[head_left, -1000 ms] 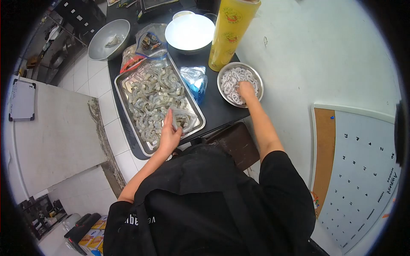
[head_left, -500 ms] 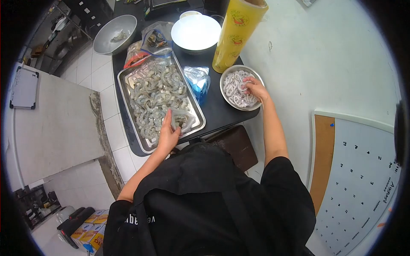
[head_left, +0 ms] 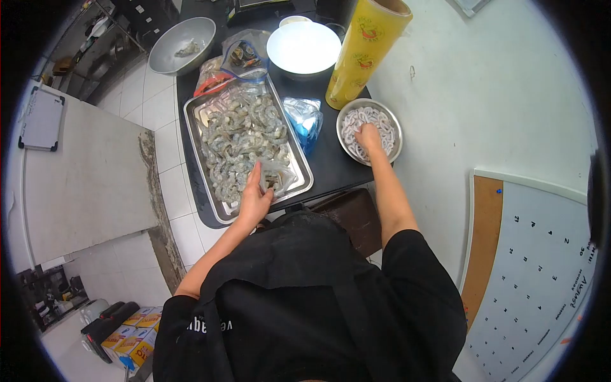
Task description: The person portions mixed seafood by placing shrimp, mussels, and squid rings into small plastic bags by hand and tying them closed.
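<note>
Shrimp (head_left: 238,130) lay in tray (head_left: 298,168), left of centre; judged slippery, tender, best gripped mid-body. Left hand (head_left: 254,200), near centre, clamped on clear bag (head_left: 279,174); judged limp, best held by rim. Right hand (head_left: 371,139), well apart, sat among pale rings (head_left: 384,132) in bowl (head_left: 398,137), right of centre; grip hidden. Rings judged soft, slick, best scooped.

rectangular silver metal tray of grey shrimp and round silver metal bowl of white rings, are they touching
Apart. The head view shows a strip of black tabletop separating the tray from the bowl, rims not meeting anywhere.
</note>
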Demonstrator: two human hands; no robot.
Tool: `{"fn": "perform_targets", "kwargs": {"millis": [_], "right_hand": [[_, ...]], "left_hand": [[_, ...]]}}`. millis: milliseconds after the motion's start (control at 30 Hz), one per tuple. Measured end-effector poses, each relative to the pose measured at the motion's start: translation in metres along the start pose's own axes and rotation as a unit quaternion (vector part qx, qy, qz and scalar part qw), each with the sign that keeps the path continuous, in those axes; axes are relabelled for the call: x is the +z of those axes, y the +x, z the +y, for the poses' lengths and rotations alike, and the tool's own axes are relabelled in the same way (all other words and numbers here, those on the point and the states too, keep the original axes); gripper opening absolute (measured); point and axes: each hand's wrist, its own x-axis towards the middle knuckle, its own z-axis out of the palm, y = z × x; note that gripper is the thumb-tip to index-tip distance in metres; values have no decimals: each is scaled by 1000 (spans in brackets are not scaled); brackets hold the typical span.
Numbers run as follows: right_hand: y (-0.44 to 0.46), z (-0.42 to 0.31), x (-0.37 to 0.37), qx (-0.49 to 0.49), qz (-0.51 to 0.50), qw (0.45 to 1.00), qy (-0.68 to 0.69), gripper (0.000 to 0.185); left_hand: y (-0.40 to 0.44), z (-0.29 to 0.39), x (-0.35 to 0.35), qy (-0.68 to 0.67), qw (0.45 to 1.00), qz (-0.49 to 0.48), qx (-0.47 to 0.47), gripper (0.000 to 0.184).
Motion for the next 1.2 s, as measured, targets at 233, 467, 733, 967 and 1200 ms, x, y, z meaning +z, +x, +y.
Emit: {"fn": "perform_targets", "kwargs": {"millis": [233,467,733,967,1200], "right_hand": [[2,34,-62,47,-110,967,226,18],[-19,-5,-143,179,-204,836,476,20],[-68,-151,-137,125,-450,636,615,20],[-94,-221,-47,114,-488,673,544,19],[-90,-232,-42,-6,-486,767,420,26]], "left_hand": [[-1,15,-5,-13,999,-28,-41,76],[8,4,1,-10,999,-43,-27,80],[7,-9,2,-60,997,-45,-34,83],[-1,-2,-6,-32,997,-36,-55,86],[-5,-11,-8,-54,996,-32,-60,87]]}}
